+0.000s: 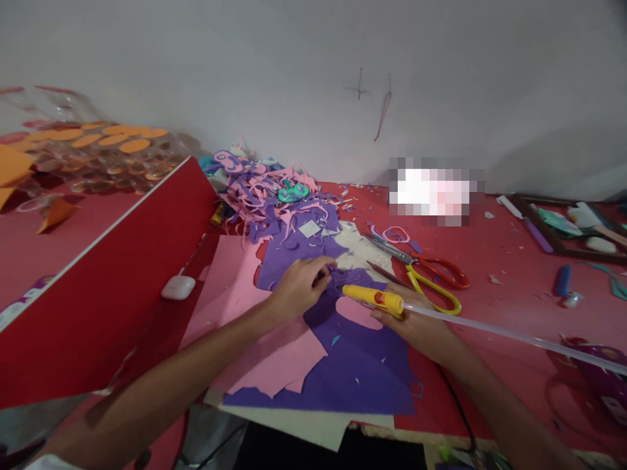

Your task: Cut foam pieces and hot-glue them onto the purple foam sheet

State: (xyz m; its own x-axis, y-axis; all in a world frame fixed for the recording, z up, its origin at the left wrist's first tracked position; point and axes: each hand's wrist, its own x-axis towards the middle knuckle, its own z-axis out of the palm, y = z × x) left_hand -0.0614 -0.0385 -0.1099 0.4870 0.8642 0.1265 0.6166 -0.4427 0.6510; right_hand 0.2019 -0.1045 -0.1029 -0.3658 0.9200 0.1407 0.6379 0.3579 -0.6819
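My right hand (411,326) grips a yellow hot glue gun (379,298), its nozzle pointing left. A long translucent glue stick (509,334) runs out of its back end to the right. My left hand (302,284) is just left of the nozzle, thumb and fingers pinched together; what they hold, if anything, is too small to make out. Beneath both hands lies a purple sheet (360,365), partly covered by a cut pink sheet (274,356). A rounded pink piece (360,313) rests on the purple sheet under the glue gun.
Scissors (411,261) with red and yellow handles lie beyond my right hand. A heap of pink and purple scraps (274,189) sits against the wall. A red upright panel (122,281) stands at left, with a white earbud case (178,287) beside it. A dark-framed tray (563,241) is at right.
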